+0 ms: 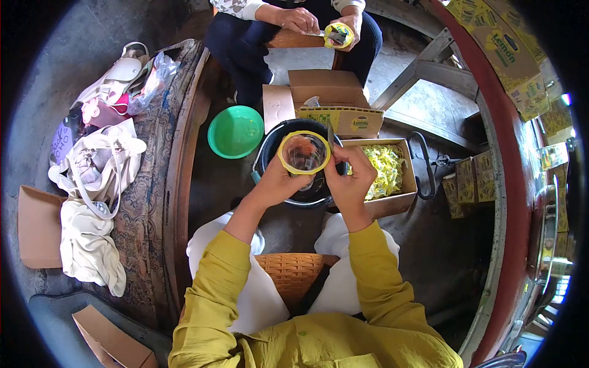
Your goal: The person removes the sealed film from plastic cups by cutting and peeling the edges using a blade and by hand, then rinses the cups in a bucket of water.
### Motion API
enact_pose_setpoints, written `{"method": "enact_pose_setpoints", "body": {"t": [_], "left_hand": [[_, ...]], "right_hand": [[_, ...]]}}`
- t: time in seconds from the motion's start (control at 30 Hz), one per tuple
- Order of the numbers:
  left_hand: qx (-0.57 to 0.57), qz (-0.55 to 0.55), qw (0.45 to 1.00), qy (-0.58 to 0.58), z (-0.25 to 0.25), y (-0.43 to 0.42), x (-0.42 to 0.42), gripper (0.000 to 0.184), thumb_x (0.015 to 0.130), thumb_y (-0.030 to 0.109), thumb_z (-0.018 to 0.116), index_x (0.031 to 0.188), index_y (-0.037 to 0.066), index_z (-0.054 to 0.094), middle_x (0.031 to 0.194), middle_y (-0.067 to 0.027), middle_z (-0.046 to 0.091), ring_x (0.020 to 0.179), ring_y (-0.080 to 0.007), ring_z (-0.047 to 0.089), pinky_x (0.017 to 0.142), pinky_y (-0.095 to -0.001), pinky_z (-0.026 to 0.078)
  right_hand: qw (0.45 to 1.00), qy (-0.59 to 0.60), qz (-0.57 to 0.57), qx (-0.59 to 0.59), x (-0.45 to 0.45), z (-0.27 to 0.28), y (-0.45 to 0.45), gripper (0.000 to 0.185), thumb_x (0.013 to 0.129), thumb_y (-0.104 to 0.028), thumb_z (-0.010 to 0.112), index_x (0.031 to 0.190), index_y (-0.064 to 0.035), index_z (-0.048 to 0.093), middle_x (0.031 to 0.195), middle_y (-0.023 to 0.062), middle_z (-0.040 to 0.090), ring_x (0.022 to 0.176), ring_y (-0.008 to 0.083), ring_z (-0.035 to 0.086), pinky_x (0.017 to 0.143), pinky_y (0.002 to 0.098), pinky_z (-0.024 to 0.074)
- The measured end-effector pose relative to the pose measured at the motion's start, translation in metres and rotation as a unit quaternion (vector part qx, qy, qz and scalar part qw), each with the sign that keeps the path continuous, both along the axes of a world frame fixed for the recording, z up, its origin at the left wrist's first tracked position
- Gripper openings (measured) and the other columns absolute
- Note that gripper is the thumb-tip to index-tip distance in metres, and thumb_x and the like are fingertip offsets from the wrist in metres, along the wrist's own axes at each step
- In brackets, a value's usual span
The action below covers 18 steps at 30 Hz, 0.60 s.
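The cup (304, 153) was round, and its mouth faced up at the person. It had a bright yellow rim with small flat sides, so the edge was not quite smooth. The inside looked dark and shiny, with a rusty orange patch near the top. What made the patch was hard to tell. The cup was up in the air, over the dark bucket (261, 161) on the floor.

The left hand (277, 184) curled around the lower left side of the cup and held it tight, with the thumb along the bottom edge. The right hand (351, 175) was on the other side, fingers bent, pinching a small knife (331, 136). The blade poked up past the fingers, right by the cup's rim. I cannot tell if it touched.

Both arms reached forward from the person's lap, elbows bent and apart, so the hands came close together in the middle. The yellow-green sleeves (215, 282) left the wrists bare. A green bowl (236, 132) sat left of the bucket, and a box (392, 206) of yellow packets (385, 167) sat to the right.
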<state>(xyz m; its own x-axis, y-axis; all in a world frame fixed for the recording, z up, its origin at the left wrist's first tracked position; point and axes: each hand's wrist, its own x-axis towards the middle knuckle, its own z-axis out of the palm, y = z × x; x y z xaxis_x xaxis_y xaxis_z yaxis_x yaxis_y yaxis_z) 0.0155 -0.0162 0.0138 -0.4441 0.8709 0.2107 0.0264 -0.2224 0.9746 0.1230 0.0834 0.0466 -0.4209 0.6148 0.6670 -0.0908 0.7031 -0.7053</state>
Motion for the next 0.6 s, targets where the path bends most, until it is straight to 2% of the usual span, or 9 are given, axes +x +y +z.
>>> {"method": "enact_pose_setpoints", "body": {"t": [0.33,0.53,0.6], "left_hand": [[-0.029,0.03,0.999,-0.033,0.006,0.002,-0.002,0.059,0.062,0.002,0.069,0.114,0.004,0.041,0.107,-0.0055,0.047,0.101,-0.0138,0.048,0.089,-0.0277,0.039],[-0.026,-0.01,1.0,0.009,0.01,0.002,0.001,0.055,0.063,0.002,0.067,0.112,0.004,0.041,0.105,-0.0053,0.048,0.099,-0.0131,0.048,0.088,-0.0279,0.039],[-0.017,0.006,1.0,0.019,0.018,-0.001,0.003,0.054,0.063,0.001,0.067,0.111,0.005,0.041,0.104,-0.0044,0.047,0.098,-0.0127,0.047,0.087,-0.0272,0.039]], "right_hand": [[1.0,0.008,0.018,0.001,0.002,-0.002,-0.003,0.017,0.065,0.007,0.064,0.081,0.0007,0.062,0.064,0.0076,0.056,0.054,0.0137,0.056,0.051,0.0221,0.0439],[1.0,-0.001,0.002,-0.006,0.002,-0.004,-0.002,0.017,0.065,0.007,0.064,0.081,0.0013,0.062,0.064,0.0081,0.056,0.055,0.0139,0.056,0.052,0.0218,0.0439],[0.999,0.025,0.032,-0.033,0.001,-0.005,0.0,0.017,0.065,0.006,0.064,0.081,0.0013,0.062,0.064,0.008,0.057,0.055,0.0136,0.056,0.052,0.0217,0.0438]]}}
